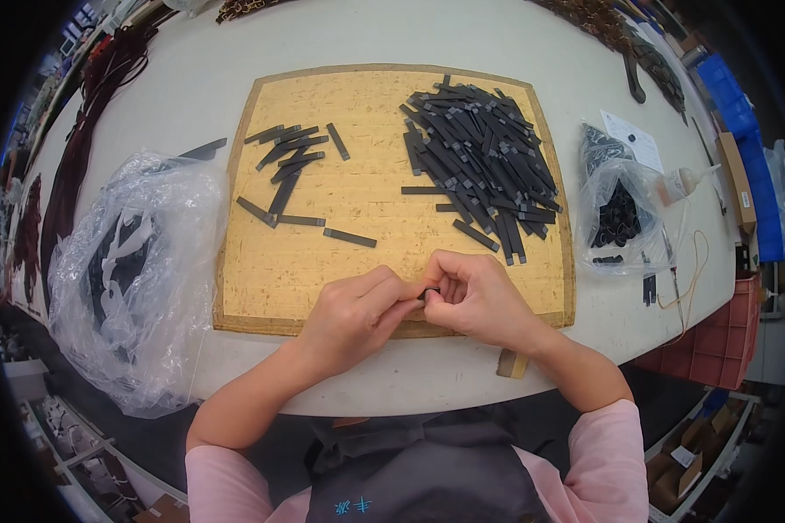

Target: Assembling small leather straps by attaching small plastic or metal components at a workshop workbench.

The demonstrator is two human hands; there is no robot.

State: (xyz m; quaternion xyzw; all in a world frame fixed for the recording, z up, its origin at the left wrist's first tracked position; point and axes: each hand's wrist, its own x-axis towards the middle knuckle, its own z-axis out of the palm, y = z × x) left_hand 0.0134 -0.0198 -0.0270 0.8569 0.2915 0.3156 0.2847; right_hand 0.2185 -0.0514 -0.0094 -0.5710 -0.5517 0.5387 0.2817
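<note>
Close together over the front edge of a yellow board [366, 113], my left hand [349, 314] and my right hand [484, 301] pinch a small black piece [428, 294] between their fingertips. Fingers cover most of it, so its full shape is hidden. Beyond my right hand lies a large heap of flat black strips [484, 144], many with a greyish end. A smaller scatter of black strips [292, 161] rests on the board's left side, beyond my left hand. One loose strip [350, 237] lies nearest to that hand.
A clear plastic bag [161, 288] with dark contents stands left of the board. On the right are an open bag of small black parts [617, 213], a small bottle [679, 183] and a paper sheet [632, 139]. Dark red cords [83, 113] lie far left; a red crate [711, 336] stands beyond the table's right edge.
</note>
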